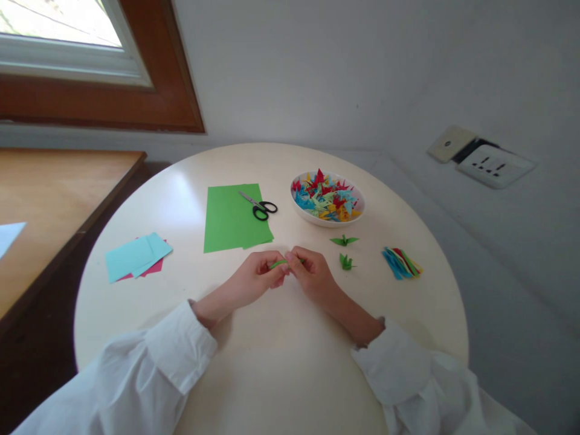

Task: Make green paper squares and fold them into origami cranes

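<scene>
Between my fingertips, over the middle of the round table, is a small folded piece of green paper (278,264). My left hand (263,269) pinches its left end, and my right hand (309,270) pinches the right end, with the fingertips of both hands nearly touching. The fingers hide most of the paper, so its folded shape cannot be made out. To the right of my right hand lie two green paper cranes, a spread-winged one (344,240) and a more compact one (346,261).
Green paper sheets (226,220) lie beyond my hands, with black-handled scissors (260,207) on them. A white bowl (326,222) holds many coloured paper cranes. Light blue and red paper (133,257) lies left; coloured strips (401,263) lie right. The wall (290,72) stands behind the table (281,362).
</scene>
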